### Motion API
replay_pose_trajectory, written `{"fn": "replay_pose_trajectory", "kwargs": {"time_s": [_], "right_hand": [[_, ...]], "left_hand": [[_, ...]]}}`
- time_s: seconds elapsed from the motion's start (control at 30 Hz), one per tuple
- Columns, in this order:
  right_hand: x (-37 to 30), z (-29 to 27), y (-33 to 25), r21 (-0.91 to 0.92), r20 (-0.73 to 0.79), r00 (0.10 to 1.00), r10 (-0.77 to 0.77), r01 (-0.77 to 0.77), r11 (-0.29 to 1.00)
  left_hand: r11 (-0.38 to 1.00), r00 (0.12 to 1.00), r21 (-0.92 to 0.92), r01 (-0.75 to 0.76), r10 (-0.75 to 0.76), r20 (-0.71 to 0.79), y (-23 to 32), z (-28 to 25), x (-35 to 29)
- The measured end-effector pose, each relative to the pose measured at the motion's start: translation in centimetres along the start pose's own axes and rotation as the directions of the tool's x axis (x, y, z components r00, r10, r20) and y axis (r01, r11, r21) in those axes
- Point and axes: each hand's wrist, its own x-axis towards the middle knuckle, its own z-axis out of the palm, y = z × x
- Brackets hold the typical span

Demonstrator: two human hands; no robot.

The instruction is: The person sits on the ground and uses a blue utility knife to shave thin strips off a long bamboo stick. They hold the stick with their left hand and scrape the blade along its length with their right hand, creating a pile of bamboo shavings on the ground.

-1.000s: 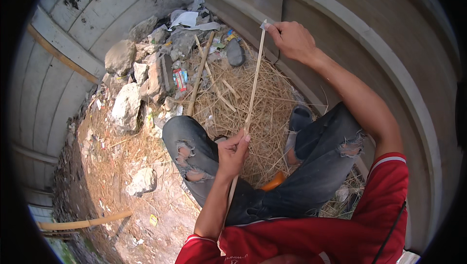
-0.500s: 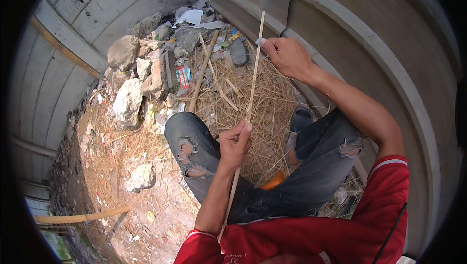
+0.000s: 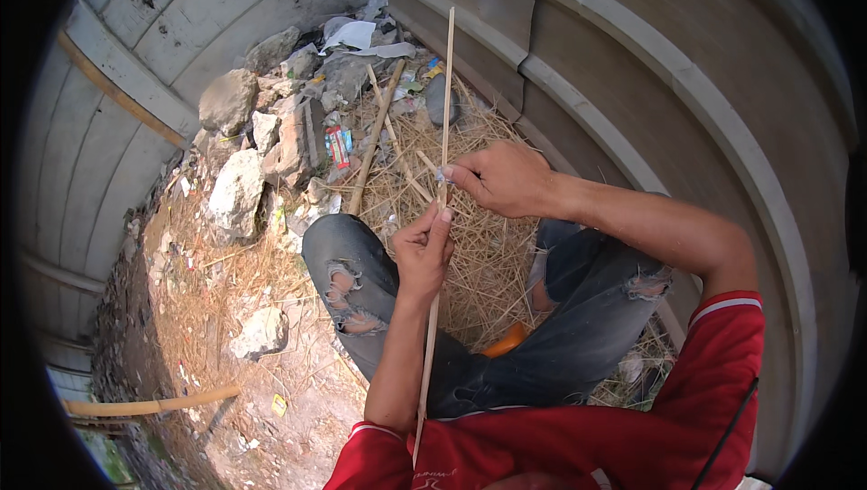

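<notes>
A long, thin bamboo strip [image 3: 448,74] stands nearly upright in front of me, its lower end running down past my left forearm to my red shirt. My left hand [image 3: 422,253] is closed on its middle, with the thumb lying along it. Just above, my right hand [image 3: 508,179] pinches a small pale, shiny scrap [image 3: 441,175] against the strip. What the scrap is made of, I cannot make out. Both hands are over the space between my bent knees, above a heap of dry straw-like shavings [image 3: 488,260].
Broken rocks [image 3: 237,192] and litter pile up at the far left of my legs. Sticks [image 3: 377,138] and a dark rounded stone [image 3: 442,100] lie beyond my hands. Corrugated metal sheeting [image 3: 668,102] rises close on the right. Something orange [image 3: 506,339] lies beneath my leg.
My right hand has slid down the strip from near its upper part to just above my left hand. The strip has tipped slightly left, and my left hand has shifted a little up and left.
</notes>
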Motion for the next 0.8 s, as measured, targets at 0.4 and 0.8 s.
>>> {"fn": "replay_pose_trajectory", "kwargs": {"time_s": [0.4, 0.8], "right_hand": [[0.5, -0.2, 2.2, 0.425, 0.263, 0.963, 0.061, -0.172, 0.889], [0.4, -2.4, 1.2, 0.28, 0.162, 0.986, 0.03, -0.075, 0.957]], "left_hand": [[1.0, 1.0, 0.02, 0.0, 0.0, 0.022, 1.2, 0.9, 0.5], [0.934, 0.995, 0.349, -0.076, 0.092, -0.03, 1.7, 2.0, 0.3]]}}
